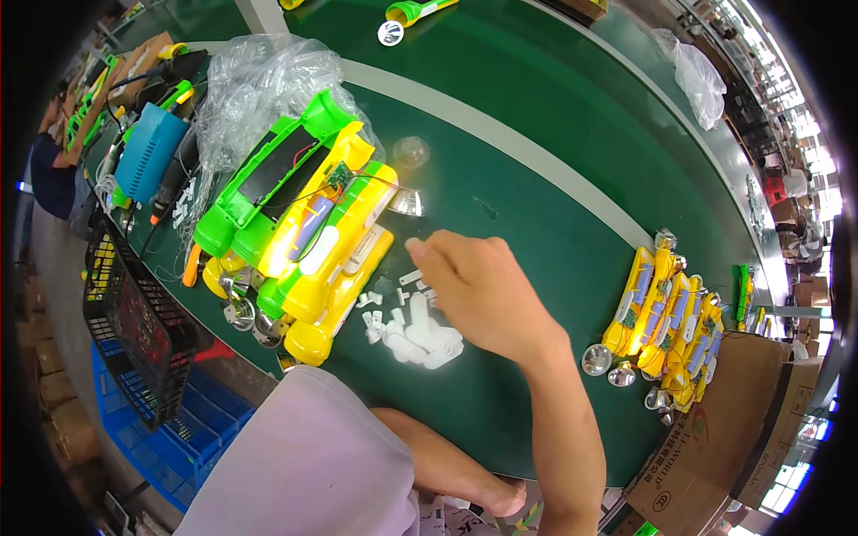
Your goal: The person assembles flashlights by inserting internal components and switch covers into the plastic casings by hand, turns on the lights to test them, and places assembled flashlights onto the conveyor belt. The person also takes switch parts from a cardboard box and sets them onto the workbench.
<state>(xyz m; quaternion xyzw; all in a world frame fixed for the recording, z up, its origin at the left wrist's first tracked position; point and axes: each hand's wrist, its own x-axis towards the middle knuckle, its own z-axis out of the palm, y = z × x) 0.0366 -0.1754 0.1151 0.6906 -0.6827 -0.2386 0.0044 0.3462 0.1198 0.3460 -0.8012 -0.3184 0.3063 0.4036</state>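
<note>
My right hand (pixel 478 286) hovers over the green table, fingers curled under and thumb pointing left. Whatever is in those fingers, if anything, is hidden from this view. Just below it lies a pile of white plastic pieces (pixel 424 335), with a few smaller white clips (pixel 368 298) beside it. To the left of the hand are yellow and green flashlight housings (pixel 357 210), lying side by side. One is uncovered, showing a small circuit board (pixel 340 179), wires and a blue battery (pixel 311 228). A silver reflector (pixel 407 202) sits at its end. My left hand (pixel 508 497) rests low near my lap, its fingers mostly hidden.
Clear plastic bags (pixel 259 89) lie at the back left, near a blue box-shaped tool (pixel 150 154). A black crate (pixel 134 313) stands at the left table edge. More yellow housings (pixel 666 313) with reflectors lie right, beside a cardboard box (pixel 715 420). A raised strip (pixel 500 134) crosses behind.
</note>
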